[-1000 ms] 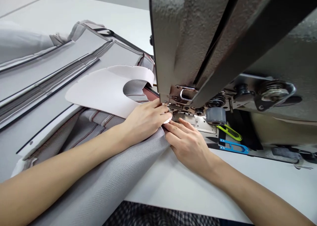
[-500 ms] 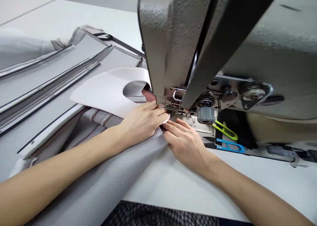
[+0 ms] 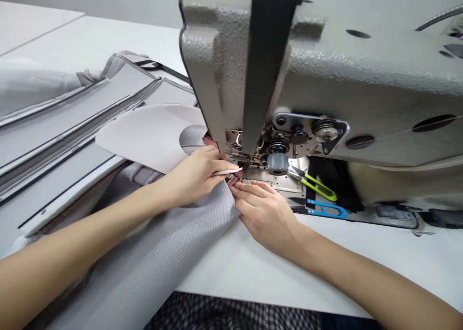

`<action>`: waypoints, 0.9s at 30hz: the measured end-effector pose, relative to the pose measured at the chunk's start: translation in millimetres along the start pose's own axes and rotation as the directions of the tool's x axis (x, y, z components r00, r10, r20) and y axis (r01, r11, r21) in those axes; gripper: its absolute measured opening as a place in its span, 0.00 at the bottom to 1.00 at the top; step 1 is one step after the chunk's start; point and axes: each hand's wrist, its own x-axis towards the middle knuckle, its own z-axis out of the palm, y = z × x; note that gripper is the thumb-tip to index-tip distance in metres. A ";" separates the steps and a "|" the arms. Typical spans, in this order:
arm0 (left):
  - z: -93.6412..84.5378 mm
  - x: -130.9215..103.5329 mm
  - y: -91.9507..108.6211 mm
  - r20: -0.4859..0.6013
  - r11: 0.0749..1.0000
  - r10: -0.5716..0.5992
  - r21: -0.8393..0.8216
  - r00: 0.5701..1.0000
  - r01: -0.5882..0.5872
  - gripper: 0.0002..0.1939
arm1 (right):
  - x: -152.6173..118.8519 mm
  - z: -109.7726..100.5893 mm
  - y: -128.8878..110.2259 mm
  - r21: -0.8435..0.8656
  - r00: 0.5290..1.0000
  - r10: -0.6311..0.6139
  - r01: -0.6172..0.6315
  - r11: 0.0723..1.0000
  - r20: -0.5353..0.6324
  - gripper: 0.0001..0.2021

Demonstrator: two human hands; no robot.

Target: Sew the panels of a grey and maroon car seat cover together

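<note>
My left hand [image 3: 191,178] pinches the narrow end of a smooth white panel [image 3: 139,137] between thumb and fingers, just in front of the sewing machine's [image 3: 224,79] needle area. Under that end lies a textured grey fabric piece [image 3: 170,257] with a reddish-brown edge [image 3: 234,179]. My right hand [image 3: 267,212] has its fingertips closed on this edge at the fabric's right corner, close to the metal plate. The needle itself is hidden behind the machine head. A rounded cut-out in the panel shows grey fabric beneath.
Yellow-green thread snips [image 3: 318,186] and blue thread snips [image 3: 327,208] lie right of the needle plate [image 3: 289,180]. More grey panels with dark-edged strips [image 3: 61,149] spread over the white table [image 3: 213,272] at left. A grey roller [image 3: 278,164] hangs beside the presser area.
My left hand has shifted slightly left, and the white panel's end now lifts off the fabric, exposing the reddish-brown edge. The camera view has turned, showing more of the machine.
</note>
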 end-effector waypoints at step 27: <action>12.4 4.8 13.5 0.007 0.944 0.020 0.331 1.000 -0.021 0.11 | -1.3 3.6 13.7 -0.002 0.995 0.090 -0.090 0.996 -0.039 0.07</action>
